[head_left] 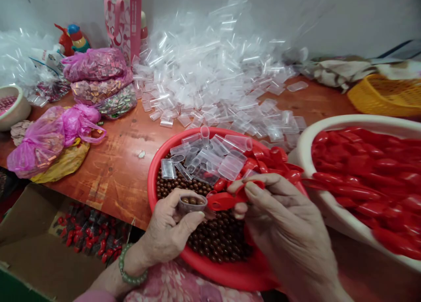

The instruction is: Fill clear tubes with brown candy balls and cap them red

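Over the red basin [153, 179], my left hand [173, 225] pinches a clear plastic tube [192, 204] with several brown balls at its open top. My right hand [283, 218] grips a red plastic cap [223, 201], whose end is close beside the tube's mouth. Brown balls [220, 243] fill the lower part of the basin. Loose clear tubes [210, 159] lie on them at the back, with red caps [256, 161] to their right. A green bead bracelet is on my left wrist.
A white basin [302, 153] of red pieces stands at the right. Clear tubes [210, 74] are heaped behind. Pink bags [42, 135] lie at the left, above a cardboard box [29, 236] of red-capped items. A yellow basket [381, 96] sits back right.
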{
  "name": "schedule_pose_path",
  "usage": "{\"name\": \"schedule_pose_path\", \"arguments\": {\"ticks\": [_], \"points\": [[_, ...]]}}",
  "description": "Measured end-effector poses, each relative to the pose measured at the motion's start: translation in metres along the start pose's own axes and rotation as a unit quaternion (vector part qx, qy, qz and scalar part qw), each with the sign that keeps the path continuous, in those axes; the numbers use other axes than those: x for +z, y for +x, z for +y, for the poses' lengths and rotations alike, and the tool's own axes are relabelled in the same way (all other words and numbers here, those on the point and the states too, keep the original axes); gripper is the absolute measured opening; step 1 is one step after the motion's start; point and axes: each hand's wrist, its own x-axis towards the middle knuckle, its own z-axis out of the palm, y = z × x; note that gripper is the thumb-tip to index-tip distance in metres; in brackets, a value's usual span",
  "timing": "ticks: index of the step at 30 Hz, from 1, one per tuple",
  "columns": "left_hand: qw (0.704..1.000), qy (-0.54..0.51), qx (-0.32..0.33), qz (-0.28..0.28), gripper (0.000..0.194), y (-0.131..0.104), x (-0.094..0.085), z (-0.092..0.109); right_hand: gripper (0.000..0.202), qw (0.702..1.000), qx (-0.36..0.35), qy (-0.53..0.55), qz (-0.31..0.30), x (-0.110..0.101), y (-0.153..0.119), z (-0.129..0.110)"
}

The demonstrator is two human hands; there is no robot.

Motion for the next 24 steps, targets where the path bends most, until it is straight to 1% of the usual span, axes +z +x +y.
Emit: {"name": "schedule_pose_path", "arguments": {"ticks": [2,3,5,6,7,8,10,11,12,13,14,16,17,19,20,23,24], "points": [[0.998,-0.051,-0.030,0.010,0.025,0.001,0.002,-0.001,0.031,1.000,-0.010,0.014,0.019,0.005,0.001,0.005],[0.997,-0.067,-0.043,0.014,0.028,0.002,0.003,-0.001,0.028,0.999,-0.026,-0.006,0.041,0.006,0.000,0.009],[0.995,-0.080,-0.063,0.018,0.032,0.003,0.004,-0.002,0.021,0.987,-0.097,-0.090,0.094,0.005,-0.003,0.017],[0.994,-0.082,-0.069,0.021,0.035,0.004,0.004,-0.003,0.017,0.972,-0.147,-0.140,0.118,0.003,-0.005,0.022],[0.994,-0.081,-0.072,0.027,0.036,0.005,0.004,-0.004,0.015,0.952,-0.198,-0.195,0.131,0.001,-0.007,0.027],[0.994,-0.077,-0.073,0.035,0.038,0.006,0.004,-0.005,0.015,0.925,-0.251,-0.252,0.133,-0.002,-0.009,0.030],[0.993,-0.071,-0.072,0.054,0.040,0.008,0.006,-0.008,0.020,0.860,-0.341,-0.362,0.112,-0.008,-0.009,0.035],[0.993,-0.073,-0.072,0.062,0.041,0.008,0.007,-0.010,0.022,0.828,-0.372,-0.408,0.099,-0.011,-0.008,0.036],[0.992,-0.078,-0.071,0.070,0.042,0.009,0.008,-0.012,0.022,0.800,-0.394,-0.445,0.089,-0.012,-0.007,0.035],[0.991,-0.086,-0.071,0.076,0.042,0.009,0.010,-0.013,0.021,0.778,-0.409,-0.469,0.086,-0.013,-0.005,0.034],[0.990,-0.096,-0.071,0.081,0.043,0.010,0.012,-0.015,0.020,0.761,-0.421,-0.486,0.088,-0.013,-0.003,0.032],[0.987,-0.110,-0.075,0.089,0.044,0.011,0.015,-0.018,0.017,0.740,-0.431,-0.508,0.095,-0.012,0.000,0.029],[0.986,-0.115,-0.078,0.093,0.045,0.011,0.017,-0.019,0.017,0.734,-0.434,-0.513,0.097,-0.010,0.001,0.028],[0.984,-0.119,-0.082,0.100,0.047,0.012,0.021,-0.021,0.014,0.740,-0.422,-0.515,0.100,-0.009,0.002,0.029],[0.984,-0.121,-0.082,0.103,0.048,0.013,0.023,-0.022,0.012,0.750,-0.407,-0.509,0.108,-0.009,0.002,0.031],[0.984,-0.127,-0.075,0.097,0.048,0.016,0.026,-0.021,0.009,0.797,-0.343,-0.477,0.142,-0.011,0.003,0.037],[0.985,-0.130,-0.073,0.092,0.047,0.017,0.027,-0.020,0.009,0.804,-0.331,-0.470,0.152,-0.012,0.003,0.038]]}}
